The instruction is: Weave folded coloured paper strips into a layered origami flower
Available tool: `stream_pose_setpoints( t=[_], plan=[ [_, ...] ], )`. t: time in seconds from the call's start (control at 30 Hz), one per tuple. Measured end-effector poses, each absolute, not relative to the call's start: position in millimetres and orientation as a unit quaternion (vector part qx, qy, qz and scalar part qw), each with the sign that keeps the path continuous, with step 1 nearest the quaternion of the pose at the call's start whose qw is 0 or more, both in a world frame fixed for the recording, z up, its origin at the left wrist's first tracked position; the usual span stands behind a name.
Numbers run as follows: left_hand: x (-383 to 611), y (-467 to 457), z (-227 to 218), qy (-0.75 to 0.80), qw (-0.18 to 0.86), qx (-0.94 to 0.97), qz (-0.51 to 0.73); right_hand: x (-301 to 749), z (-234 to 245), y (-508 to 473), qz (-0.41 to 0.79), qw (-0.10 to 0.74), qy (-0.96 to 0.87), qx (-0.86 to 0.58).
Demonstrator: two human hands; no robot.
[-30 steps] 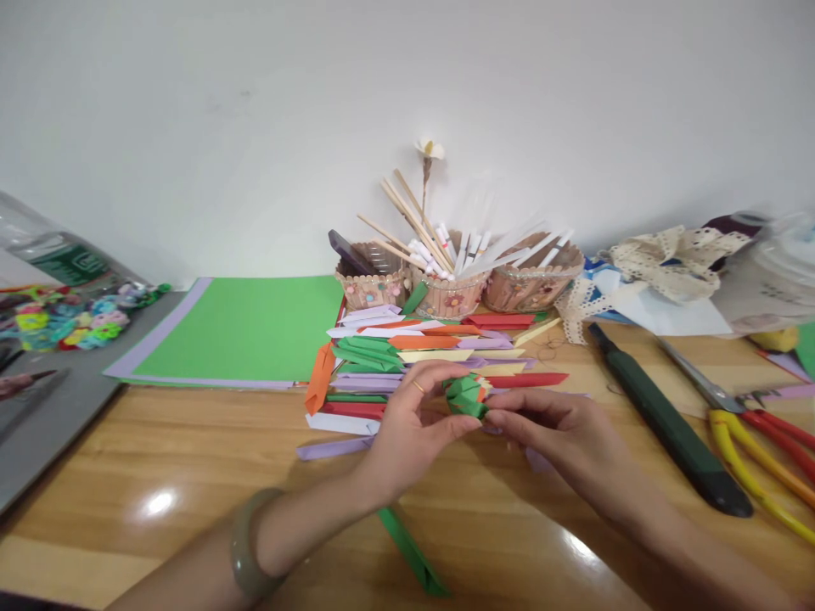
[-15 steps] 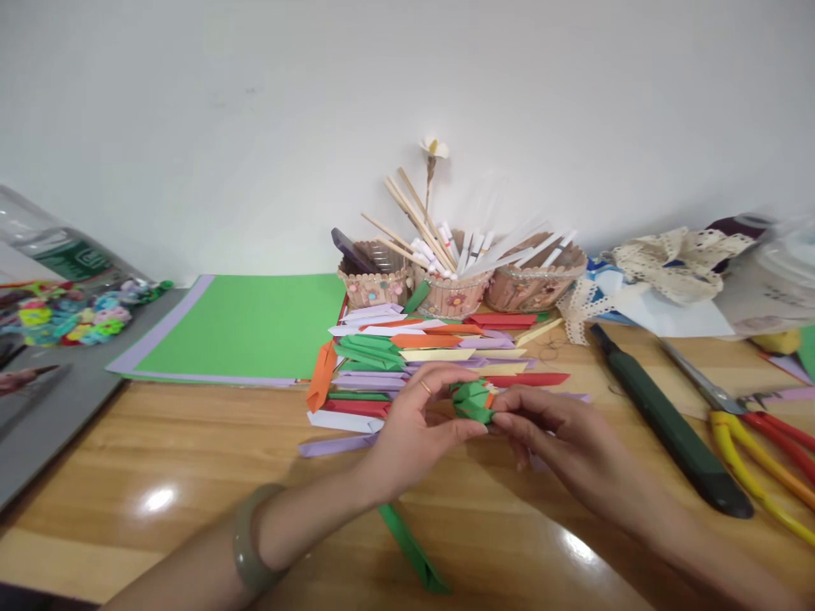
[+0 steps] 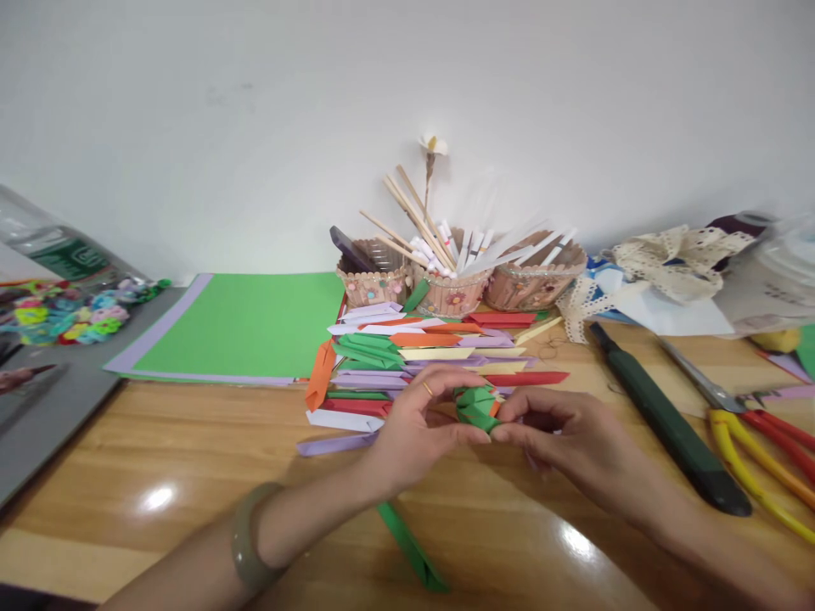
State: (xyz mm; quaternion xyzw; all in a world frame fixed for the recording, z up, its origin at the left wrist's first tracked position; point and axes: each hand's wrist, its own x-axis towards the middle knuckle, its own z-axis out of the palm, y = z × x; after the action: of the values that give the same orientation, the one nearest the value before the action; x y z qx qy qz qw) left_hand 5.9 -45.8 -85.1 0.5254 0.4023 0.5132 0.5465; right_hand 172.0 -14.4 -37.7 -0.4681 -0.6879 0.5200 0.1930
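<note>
On my left I see a green-labelled bottle (image 3: 71,256), on my right cream lace (image 3: 686,273), ahead a white flower (image 3: 434,146).

Your one view comes from your own head, looking forward and down across the wooden surface (image 3: 210,484) to the pale wall (image 3: 191,127), which fills its far part. It sits close: your forearms (image 3: 318,513) enter from the near side, and your fingers (image 3: 446,375) fall near the middle. It spans wide, from the clear bottle (image 3: 70,256) at left to the yellow handle (image 3: 719,437) at right, both cut off.
</note>
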Motion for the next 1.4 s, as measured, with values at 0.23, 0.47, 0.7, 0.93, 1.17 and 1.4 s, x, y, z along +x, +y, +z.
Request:
stream_pose_setpoints(
  t=[0.23, 0.47, 0.7, 0.93, 1.17, 1.4],
  plan=[
    [6.6, -45.5, -86.3, 0.404, 0.495, 0.562, 0.525, 173.1, -36.2, -15.3, 0.528, 0.181, -0.684, -0.470],
    [6.1, -44.8, -84.0, 0.419, 0.455, 0.578, 0.532, 174.1, -34.5, -14.3, 0.534, 0.180, -0.687, -0.459],
    [5.2, -47.1, -85.0, 0.403, 0.464, 0.590, 0.524, 172.9, -40.5, -15.0, 0.577, 0.150, -0.630, -0.497],
    [4.8, -45.8, -84.8, 0.415, 0.461, 0.580, 0.529, 176.4, -39.3, -16.5, 0.582, 0.167, -0.649, -0.461],
    [4.8, -45.9, -82.7, 0.419, 0.471, 0.569, 0.528, 182.6, -36.1, -12.7, 0.618, 0.134, -0.644, -0.432],
    [4.5, -46.7, -83.4, 0.406, 0.460, 0.590, 0.524, 184.4, -35.6, -11.5, 0.624, 0.119, -0.658, -0.405]
  ],
)
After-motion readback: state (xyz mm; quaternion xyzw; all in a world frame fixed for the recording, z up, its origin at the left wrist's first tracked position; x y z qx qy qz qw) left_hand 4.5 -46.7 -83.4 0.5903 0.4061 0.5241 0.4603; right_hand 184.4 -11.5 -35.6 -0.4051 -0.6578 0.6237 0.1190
